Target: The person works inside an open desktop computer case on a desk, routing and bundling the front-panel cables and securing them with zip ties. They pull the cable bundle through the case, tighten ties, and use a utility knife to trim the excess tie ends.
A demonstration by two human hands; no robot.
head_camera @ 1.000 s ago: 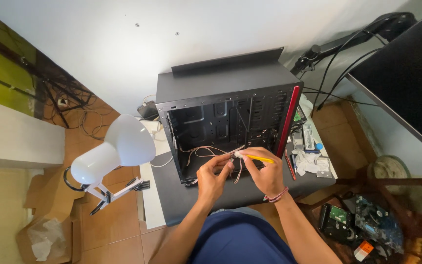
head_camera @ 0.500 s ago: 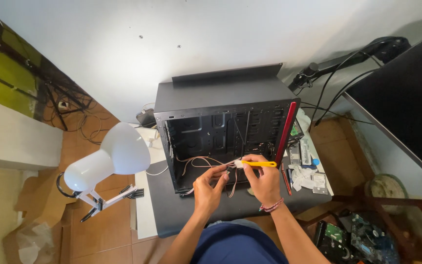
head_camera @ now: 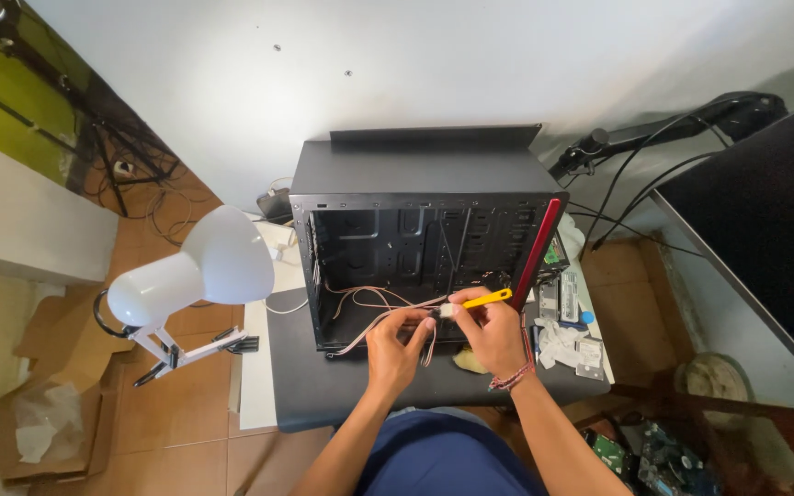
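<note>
The black steel case lay open on a dark table, its bare interior a flat perforated sheet and its front edge trimmed with a glossy red strip. A dark monitor stood to the right. A white lamp with a smooth rounded shade hung over the table's left side. A worn cardboard box sat on the tiled floor below it.

Thin, limp pinkish wires trailed out of the case floor toward the person. Both hands met just in front of the opening. The left hand was pinched shut on the wires close to their end. The right hand, a beaded bracelet at its wrist, was closed around a slim yellow tool whose handle pointed right. A small white plug, hard and blocky, sat between the two sets of fingertips at the wires' end, outside the case and above the table's near edge.

The work in hand looked like fine handling of that plug with the tool. Whether the tip touched the plug could not be told. Further work on so small a part would call for a steady pinch and little force, since the wires were slack and the plug gave little to grip.
</note>
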